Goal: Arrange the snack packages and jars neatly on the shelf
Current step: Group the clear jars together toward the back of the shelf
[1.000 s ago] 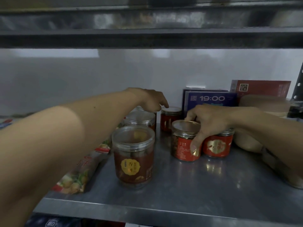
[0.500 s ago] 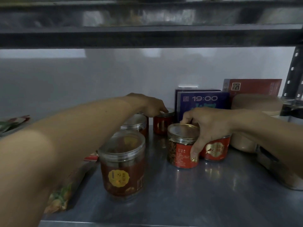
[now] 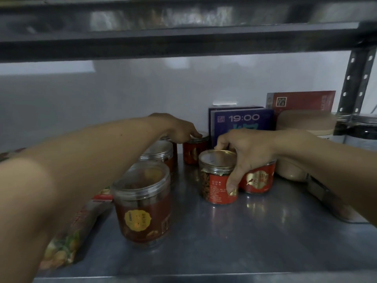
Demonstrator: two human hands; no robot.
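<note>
The steel shelf (image 3: 234, 242) carries clear-lidded jars (image 3: 142, 203), red-labelled jars (image 3: 218, 176), boxes (image 3: 242, 123) and a snack packet (image 3: 67, 242).

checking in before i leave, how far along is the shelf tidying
Partly done. The boxes stand upright at the back. In hand: the right hand grips a red-label jar, and the left hand touches a small back jar. Left: the front jar stands alone and the snack packet lies loose.
</note>
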